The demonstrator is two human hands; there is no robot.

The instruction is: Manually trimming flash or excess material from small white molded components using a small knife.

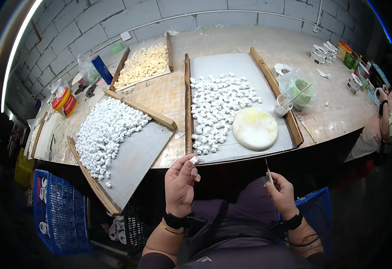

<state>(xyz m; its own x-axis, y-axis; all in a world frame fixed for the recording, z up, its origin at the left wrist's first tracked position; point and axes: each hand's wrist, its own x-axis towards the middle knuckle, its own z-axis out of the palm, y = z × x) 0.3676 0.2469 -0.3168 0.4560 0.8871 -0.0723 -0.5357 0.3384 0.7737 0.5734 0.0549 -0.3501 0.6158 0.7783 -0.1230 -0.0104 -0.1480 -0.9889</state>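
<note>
1. Round white pad [255, 134], yellow stain on its far part; landmark for all entries below. It rests on a grey board [218, 66] with wooden side rails.
2. Left hand [180, 190]: before the pad and to its left, thumb and fingertips pinched on a small white piece [194, 159]. The piece's exact shape is partly hidden by the fingers.
3. Right hand [282, 195]: before the pad and slightly to its right, fingers closed around a slender tool [269, 175]. Whether the tip is bristle or blade cannot be told.
4. Governing relation: the white piece lies left of the tool, well apart from it, at nearly the same level. The tool's long axis runs away from the person, tip toward the pad; the right hand is the nearer one to the pad.
5. Loose white pieces [218, 101]: left of the pad and beyond it, spread on the same board.
6. Heaped white pieces [108, 130]: well left of the pad, on a tilted second board.
7. Clear plastic cup [282, 107] and green cup [302, 92], the latter in clear film: beyond the pad, to its right.
8. Markings: a red-and-yellow tub [65, 103], far left of the pad, bears print too small to read surely; the dark garment [232, 251], nearer the person than the pad, shows a pale emblem.
</note>
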